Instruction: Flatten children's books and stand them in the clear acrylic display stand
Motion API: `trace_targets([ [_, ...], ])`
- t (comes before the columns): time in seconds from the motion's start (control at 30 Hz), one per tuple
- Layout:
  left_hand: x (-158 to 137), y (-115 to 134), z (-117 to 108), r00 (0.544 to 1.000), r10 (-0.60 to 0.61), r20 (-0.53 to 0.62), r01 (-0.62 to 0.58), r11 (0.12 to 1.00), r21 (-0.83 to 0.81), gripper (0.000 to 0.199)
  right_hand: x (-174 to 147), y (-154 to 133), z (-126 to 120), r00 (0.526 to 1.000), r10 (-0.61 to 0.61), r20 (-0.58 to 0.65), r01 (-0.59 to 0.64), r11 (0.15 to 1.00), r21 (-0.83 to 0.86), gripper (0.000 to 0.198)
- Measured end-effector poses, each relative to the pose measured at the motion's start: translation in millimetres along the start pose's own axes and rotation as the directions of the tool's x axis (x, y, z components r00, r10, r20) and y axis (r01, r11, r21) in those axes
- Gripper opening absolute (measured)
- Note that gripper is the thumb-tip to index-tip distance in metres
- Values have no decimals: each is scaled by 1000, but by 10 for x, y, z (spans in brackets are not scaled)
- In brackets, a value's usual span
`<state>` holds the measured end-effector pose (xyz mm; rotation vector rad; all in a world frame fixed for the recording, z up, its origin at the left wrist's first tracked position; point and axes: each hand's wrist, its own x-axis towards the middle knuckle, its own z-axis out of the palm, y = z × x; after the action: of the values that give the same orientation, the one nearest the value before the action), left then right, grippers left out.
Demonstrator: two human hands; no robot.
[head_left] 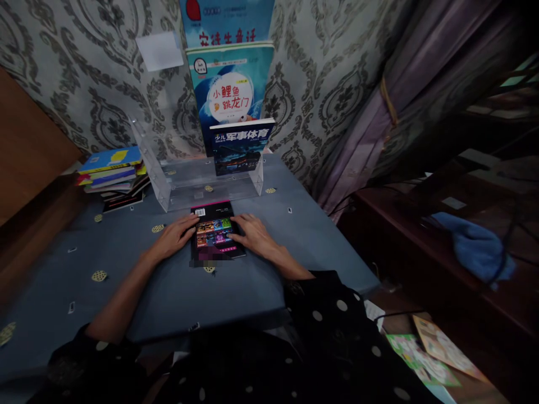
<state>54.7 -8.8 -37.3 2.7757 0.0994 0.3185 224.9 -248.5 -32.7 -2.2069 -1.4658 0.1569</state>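
A black book (214,210) with a barcode and rows of small colour pictures lies flat on the blue tablecloth, its lower edge blurred out. My left hand (177,233) rests at its left edge, fingers stretched out and touching the cover. On the opposite side, my right hand (252,233) lies with fingers apart, its thumb on the pictures. Just behind the book stands a clear plastic rack (189,182). Its right part holds a dark blue book (242,148), with a turquoise book (231,84) and a blue book (227,19) rising behind.
A pile of books (112,174) sits at the table's back left. The patterned wall carries a white paper (160,51). To the right are a purple curtain (357,118) and a dark red surface with a blue cloth (475,247). Booklets (425,356) lie low at right.
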Motion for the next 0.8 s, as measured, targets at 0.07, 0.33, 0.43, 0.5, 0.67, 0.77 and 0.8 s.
trace_targets([
  [0.07,-23,43,16,1000,4,9,-4,1000,3,62,2,6,14,1000,0,-14,0,1000,30,52],
  [0.33,123,282,187,993,104,55,-105,994,9,57,31,74,92,998,30,-61,-20,989,148,75],
  [0.43,265,402,258,988,135,77,-137,990,26,57,24,72,83,998,38,-59,-28,986,162,82],
  [0.5,367,495,298,985,140,96,-144,989,42,55,17,66,72,998,47,-49,-39,986,164,85],
  [0.67,503,693,347,972,185,147,-192,981,32,48,18,74,69,996,73,-43,-67,988,136,89],
  [0.77,443,735,335,964,215,159,-220,975,13,46,22,87,72,997,62,-42,-56,990,131,89],
  [0.8,404,734,328,962,221,158,-226,974,12,46,21,88,71,998,56,-42,-50,990,132,88],
])
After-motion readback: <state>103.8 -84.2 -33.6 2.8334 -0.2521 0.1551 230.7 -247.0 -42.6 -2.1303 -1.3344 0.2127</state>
